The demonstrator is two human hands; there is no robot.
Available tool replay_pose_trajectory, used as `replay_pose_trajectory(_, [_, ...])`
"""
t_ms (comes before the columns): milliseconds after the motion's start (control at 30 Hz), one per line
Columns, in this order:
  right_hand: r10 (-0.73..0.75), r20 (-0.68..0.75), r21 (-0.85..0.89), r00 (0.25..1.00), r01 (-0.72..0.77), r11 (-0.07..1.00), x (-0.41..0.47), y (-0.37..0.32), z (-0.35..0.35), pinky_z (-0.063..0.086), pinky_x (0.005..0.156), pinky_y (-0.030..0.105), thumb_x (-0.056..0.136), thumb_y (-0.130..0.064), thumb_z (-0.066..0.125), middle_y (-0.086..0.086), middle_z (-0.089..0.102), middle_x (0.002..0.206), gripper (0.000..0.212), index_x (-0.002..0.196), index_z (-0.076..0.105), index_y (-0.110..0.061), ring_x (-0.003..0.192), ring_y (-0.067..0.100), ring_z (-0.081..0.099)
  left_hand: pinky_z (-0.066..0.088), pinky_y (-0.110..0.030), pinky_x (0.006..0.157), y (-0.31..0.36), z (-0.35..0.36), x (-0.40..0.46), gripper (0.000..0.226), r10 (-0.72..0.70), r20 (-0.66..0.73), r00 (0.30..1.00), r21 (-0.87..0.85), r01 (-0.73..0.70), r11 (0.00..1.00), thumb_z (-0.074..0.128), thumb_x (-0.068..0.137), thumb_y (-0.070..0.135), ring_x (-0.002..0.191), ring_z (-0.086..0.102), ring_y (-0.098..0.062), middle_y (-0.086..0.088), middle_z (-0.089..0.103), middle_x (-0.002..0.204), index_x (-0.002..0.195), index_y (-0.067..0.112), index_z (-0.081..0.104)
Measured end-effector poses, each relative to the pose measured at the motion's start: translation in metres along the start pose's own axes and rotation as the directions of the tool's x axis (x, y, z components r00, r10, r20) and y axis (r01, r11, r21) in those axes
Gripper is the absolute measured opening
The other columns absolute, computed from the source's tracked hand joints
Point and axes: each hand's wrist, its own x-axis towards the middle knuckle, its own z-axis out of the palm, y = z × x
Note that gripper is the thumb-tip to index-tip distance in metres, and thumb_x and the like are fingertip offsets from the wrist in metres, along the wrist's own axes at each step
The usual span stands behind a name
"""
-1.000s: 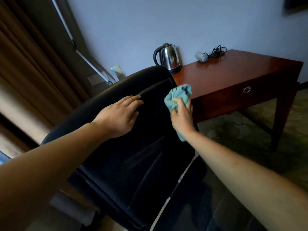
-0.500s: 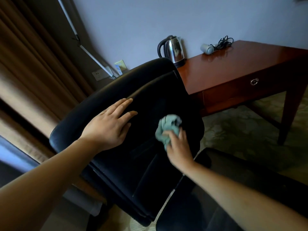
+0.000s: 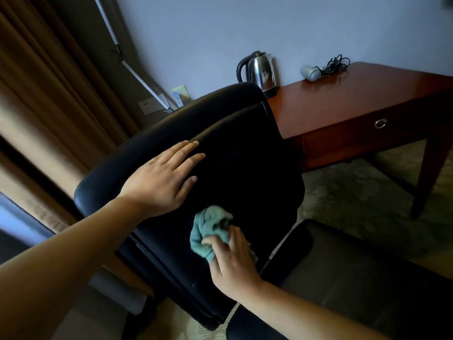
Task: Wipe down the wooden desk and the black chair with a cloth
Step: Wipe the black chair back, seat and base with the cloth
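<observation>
You are laying your left hand flat on the backrest of the black chair, fingers straight and close together, palm down, holding nothing. The fingertips are reaching toward the seam that runs across the upper part of the backrest.

Your right hand is sitting lower on the same backrest, below and to the right of the left hand. Its fingers are curling round a bunched teal cloth, and the cloth is bulging out above and to the left of the knuckles while pressing against the black surface. The two hands are near each other but not touching.

The wooden desk is standing beyond the right hand, up and to the right, with the chair's top edge close against its left corner. A drawer with a round metal pull is facing you on the desk's front.

On the far left corner of the desk a steel electric kettle is standing upright, above both hands. Farther right along the back edge a small silver hair dryer is lying with its black cord coiled beside it.

Brown curtains are hanging off to the left of your left arm.
</observation>
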Motion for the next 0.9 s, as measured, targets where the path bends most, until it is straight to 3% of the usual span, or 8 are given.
replay_pose_trajectory(100, [-0.312, 0.076, -0.089, 0.947, 0.318, 0.944, 0.014, 0.036, -0.020, 0.050, 0.086, 0.046, 0.078, -0.019, 0.050, 0.016, 0.056, 0.110, 0.041, 0.118, 0.055, -0.024, 0.099, 0.036, 0.055, 0.014, -0.035, 0.126, 0.003, -0.002, 0.001, 0.063, 0.007, 0.000, 1.000, -0.015, -0.007, 1.000, 0.020, 0.104, 0.052, 0.156, 0.011, -0.019, -0.004, 0.020, 0.168, 0.158, 0.020, 0.030])
replay_pose_trajectory(167, [-0.325, 0.073, -0.229, 0.943, 0.333, 0.915, 0.057, 0.069, -0.045, 0.047, 0.091, 0.049, 0.075, -0.017, 0.056, 0.020, 0.059, 0.117, 0.045, 0.119, 0.061, -0.025, 0.104, 0.041, 0.057, 0.013, -0.035, 0.126, 0.004, -0.003, 0.004, 0.065, 0.014, -0.006, 1.000, -0.028, -0.014, 1.000, 0.020, 0.103, 0.054, 0.156, 0.011, -0.018, -0.004, 0.020, 0.168, 0.158, 0.021, 0.029])
replay_pose_trajectory(267, [0.054, -0.136, -0.267, 0.989, -0.090, 0.960, 0.141, 0.109, -0.090, 0.043, 0.097, 0.051, 0.082, -0.011, 0.060, 0.026, 0.048, 0.135, 0.043, 0.123, 0.056, -0.021, 0.115, 0.047, 0.050, 0.011, -0.033, 0.126, 0.001, -0.002, 0.007, 0.066, 0.017, -0.014, 1.000, -0.045, -0.017, 0.999, 0.020, 0.103, 0.056, 0.157, 0.007, -0.016, -0.002, 0.018, 0.169, 0.159, 0.023, 0.026])
replay_pose_trajectory(333, [0.294, -0.275, -0.124, 0.916, -0.337, 0.933, 0.188, 0.117, -0.111, 0.040, 0.100, 0.049, 0.087, -0.012, 0.056, 0.025, 0.041, 0.141, 0.039, 0.125, 0.052, -0.018, 0.121, 0.046, 0.045, 0.011, -0.033, 0.126, -0.001, -0.001, 0.007, 0.066, 0.020, -0.016, 1.000, -0.051, -0.021, 0.998, 0.020, 0.103, 0.057, 0.157, 0.006, -0.015, -0.002, 0.017, 0.169, 0.159, 0.023, 0.025])
replay_pose_trajectory(400, [0.390, -0.311, -0.039, 0.867, -0.422, 0.906, 0.206, 0.102, -0.107, 0.039, 0.103, 0.049, 0.087, -0.014, 0.055, 0.026, 0.039, 0.144, 0.041, 0.128, 0.052, -0.016, 0.125, 0.047, 0.044, 0.011, -0.034, 0.126, -0.002, 0.000, 0.007, 0.067, 0.015, -0.016, 1.000, -0.058, -0.016, 0.998, 0.019, 0.103, 0.058, 0.157, 0.005, -0.015, -0.001, 0.016, 0.169, 0.160, 0.023, 0.024])
replay_pose_trajectory(633, [0.044, -0.034, -0.068, 0.998, -0.046, 0.997, 0.046, -0.013, -0.016, 0.051, 0.095, 0.056, 0.077, -0.031, 0.049, 0.029, 0.059, 0.127, 0.042, 0.119, 0.051, -0.030, 0.113, 0.051, 0.060, 0.019, -0.038, 0.126, -0.003, 0.005, 0.005, 0.066, 0.002, -0.019, 1.000, -0.029, -0.002, 1.000, 0.020, 0.103, 0.058, 0.156, 0.011, -0.016, -0.002, 0.021, 0.168, 0.161, 0.026, 0.020])
replay_pose_trajectory(800, [-0.328, 0.101, -0.156, 0.939, 0.341, 0.927, 0.065, 0.033, -0.048, 0.050, 0.080, 0.043, 0.072, -0.026, 0.050, 0.020, 0.056, 0.116, 0.044, 0.116, 0.052, -0.028, 0.095, 0.039, 0.055, 0.017, -0.038, 0.126, 0.002, 0.001, 0.008, 0.065, 0.004, -0.013, 1.000, -0.028, -0.005, 1.000, 0.018, 0.103, 0.060, 0.157, 0.009, -0.016, -0.001, 0.018, 0.168, 0.161, 0.029, 0.019])
replay_pose_trajectory(900, [-0.044, -0.125, -0.148, 0.991, 0.026, 0.989, 0.134, 0.074, -0.081, 0.049, 0.080, 0.046, 0.078, -0.014, 0.052, 0.019, 0.052, 0.118, 0.038, 0.114, 0.057, -0.024, 0.096, 0.043, 0.055, 0.012, -0.034, 0.126, 0.001, 0.002, 0.011, 0.065, 0.006, -0.015, 1.000, -0.021, -0.007, 1.000, 0.019, 0.103, 0.060, 0.157, 0.007, -0.016, -0.001, 0.016, 0.169, 0.161, 0.030, 0.018])
